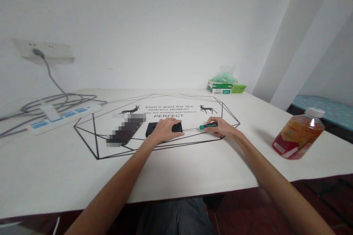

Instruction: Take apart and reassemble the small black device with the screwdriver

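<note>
My left hand (165, 130) lies over a small black box-like device (150, 129) and grips it against the white table. Part of the device is hidden under the palm and fingers. To its right, my right hand (223, 127) is closed around the green and black handle of a screwdriver (206, 126). The thin metal shaft points left, and its tip meets the right end of the device. Just left of the device lies a dark flat thing (129, 129), partly blurred out by large pixels.
An orange drink bottle (299, 134) stands at the right. A power strip (64, 118) with coiled grey cable lies at the left, below a wall socket (44, 50). Green and white boxes (220, 86) with a plastic bag sit at the back right. The table's front edge (176, 197) runs before my lap.
</note>
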Motion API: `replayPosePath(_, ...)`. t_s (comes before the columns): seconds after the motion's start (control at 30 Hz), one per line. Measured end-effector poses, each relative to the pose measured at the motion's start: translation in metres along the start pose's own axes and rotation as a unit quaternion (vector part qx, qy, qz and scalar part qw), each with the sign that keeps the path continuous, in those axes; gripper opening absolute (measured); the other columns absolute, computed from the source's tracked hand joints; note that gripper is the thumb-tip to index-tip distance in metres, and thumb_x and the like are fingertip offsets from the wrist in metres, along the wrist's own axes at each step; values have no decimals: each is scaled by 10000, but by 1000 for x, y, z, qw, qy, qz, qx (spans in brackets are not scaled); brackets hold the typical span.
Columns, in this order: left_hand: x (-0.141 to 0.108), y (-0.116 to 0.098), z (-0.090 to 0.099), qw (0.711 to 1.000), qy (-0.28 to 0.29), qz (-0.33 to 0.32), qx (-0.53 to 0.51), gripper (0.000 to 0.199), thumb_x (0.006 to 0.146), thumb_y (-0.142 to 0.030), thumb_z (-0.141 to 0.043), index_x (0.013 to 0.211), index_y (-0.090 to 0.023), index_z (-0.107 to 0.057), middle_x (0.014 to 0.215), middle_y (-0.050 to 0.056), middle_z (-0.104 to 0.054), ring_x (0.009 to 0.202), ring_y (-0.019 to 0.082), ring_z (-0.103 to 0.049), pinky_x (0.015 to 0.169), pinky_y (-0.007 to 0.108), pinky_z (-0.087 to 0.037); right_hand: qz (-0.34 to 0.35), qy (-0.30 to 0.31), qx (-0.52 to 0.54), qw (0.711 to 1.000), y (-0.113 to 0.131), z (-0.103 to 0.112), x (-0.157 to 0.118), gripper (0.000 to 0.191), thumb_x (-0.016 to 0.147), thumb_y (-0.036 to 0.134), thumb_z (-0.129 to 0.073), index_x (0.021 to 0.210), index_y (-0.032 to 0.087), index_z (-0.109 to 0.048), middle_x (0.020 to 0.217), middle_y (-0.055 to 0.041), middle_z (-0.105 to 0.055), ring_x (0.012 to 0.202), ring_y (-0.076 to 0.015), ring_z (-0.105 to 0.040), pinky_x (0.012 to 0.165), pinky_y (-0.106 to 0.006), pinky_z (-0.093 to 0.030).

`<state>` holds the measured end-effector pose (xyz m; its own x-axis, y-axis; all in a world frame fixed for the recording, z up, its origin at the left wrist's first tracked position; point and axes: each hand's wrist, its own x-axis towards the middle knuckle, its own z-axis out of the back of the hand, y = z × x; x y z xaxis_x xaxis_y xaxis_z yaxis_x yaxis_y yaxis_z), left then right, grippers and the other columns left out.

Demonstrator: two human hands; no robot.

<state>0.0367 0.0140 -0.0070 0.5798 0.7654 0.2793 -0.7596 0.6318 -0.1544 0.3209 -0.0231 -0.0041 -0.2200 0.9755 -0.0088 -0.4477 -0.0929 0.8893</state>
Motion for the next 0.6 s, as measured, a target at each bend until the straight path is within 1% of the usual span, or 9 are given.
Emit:
replayPosePath(0.1, 0, -1, 1, 1000, 3, 2, 5, 625, 781, -611, -588, 1257, -205, -589, 1254, 113, -609, 1153, 309, -549, 952, 417, -408, 39, -19, -45, 998, 0, 0, 0, 430, 685, 562, -708, 643, 174, -526, 402, 53, -426, 392, -73, -344, 412, -230, -248)
replayPosePath(0.17, 0, -2, 2, 1000, 6, 3, 10, 623, 783, -614, -584, 1259, -212, -586, 1254, 109, -611, 1147, 305, -553, 949, 413, -409, 49, -32, -87, 995, -1, 0, 2, 505, 739, 613, -628, 549, 161, -508, 405, 30, -431, 408, -73, -365, 441, -238, -281)
replayPosePath(0.23, 0, -2, 2, 1000, 9, 3, 16, 618, 786, -621, -576, 1259, -224, -584, 1251, 101, -614, 1145, 301, -554, 948, 409, -408, 38, -45, -112, 992, 0, -1, 3, 579, 770, 663, -552, 498, 157, -487, 397, 28, -399, 410, -71, -351, 441, -241, -272)
replayPosePath(0.3, 0, -2, 1, 1000, 8, 2, 19, 619, 787, -627, -570, 1260, -228, -582, 1250, 97, -615, 1146, 299, -552, 946, 406, -409, 23, -46, -100, 994, 0, -2, 3, 579, 768, 684, -534, 531, 156, -505, 406, 41, -370, 407, -65, -322, 422, -235, -241)
replayPosePath(0.33, 0, -2, 1, 1000, 8, 2, 20, 621, 787, -628, -569, 1260, -226, -582, 1251, 98, -614, 1146, 299, -551, 945, 407, -410, 14, -38, -84, 996, 1, -2, 3, 546, 752, 679, -562, 591, 158, -537, 411, 54, -361, 403, -64, -308, 410, -229, -225)
replayPosePath(0.4, 0, -1, 1, 1000, 7, 3, 19, 626, 786, -630, -568, 1261, -222, -582, 1256, 101, -610, 1145, 300, -550, 944, 409, -410, 0, -13, -38, 999, 3, -2, 1, 469, 690, 628, -672, 755, 174, -577, 411, 84, -354, 388, -64, -290, 384, -216, -199)
replayPosePath(0.47, 0, -1, 1, 1000, 8, 6, 16, 622, 786, -625, -570, 1264, -227, -580, 1264, 99, -604, 1153, 298, -545, 952, 410, -406, -2, 7, 5, 1000, 3, -2, -1, 476, 614, 555, -769, 838, 191, -559, 393, 104, -361, 364, -64, -283, 361, -209, -176)
replayPosePath(0.53, 0, -2, 1, 1000, 9, 9, 10, 617, 786, -617, -573, 1266, -229, -580, 1267, 100, -602, 1166, 302, -535, 961, 416, -400, 9, 11, 25, 1000, 3, -2, -1, 467, 586, 525, -797, 779, 192, -533, 382, 94, -388, 346, -64, -302, 351, -211, -177)
replayPosePath(0.6, 0, -2, 2, 1000, 9, 8, 2, 620, 784, -612, -578, 1265, -221, -583, 1266, 110, -601, 1173, 314, -530, 969, 429, -393, 15, -3, 4, 1000, 2, -2, -1, 457, 623, 571, -752, 671, 181, -520, 386, 57, -431, 344, -70, -345, 355, -221, -217)
